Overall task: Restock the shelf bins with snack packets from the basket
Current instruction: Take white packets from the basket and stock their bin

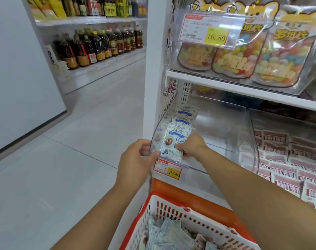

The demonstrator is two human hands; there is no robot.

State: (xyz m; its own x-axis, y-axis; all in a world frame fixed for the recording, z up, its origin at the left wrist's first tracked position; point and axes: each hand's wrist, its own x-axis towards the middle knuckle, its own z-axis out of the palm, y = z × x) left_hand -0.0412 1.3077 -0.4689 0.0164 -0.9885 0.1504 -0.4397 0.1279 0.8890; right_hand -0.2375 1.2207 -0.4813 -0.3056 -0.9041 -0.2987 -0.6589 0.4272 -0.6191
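At the front-left corner of the clear plastic shelf bin, the left hand gripped its curved wall. The right hand, inside the bin, pinched a white-and-blue snack packet just between both hands. A red-and-white plastic basket sat below the bin.

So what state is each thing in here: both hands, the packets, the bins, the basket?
Clear bin: mostly unfilled.
Front packet: upright, heading a row along the bin's left wall.
Left hand: grips the bin's front corner.
Right hand: inside the bin, pinching the packet.
Basket: holds loose packets.
Neighbouring bin: full of red-and-white packets.
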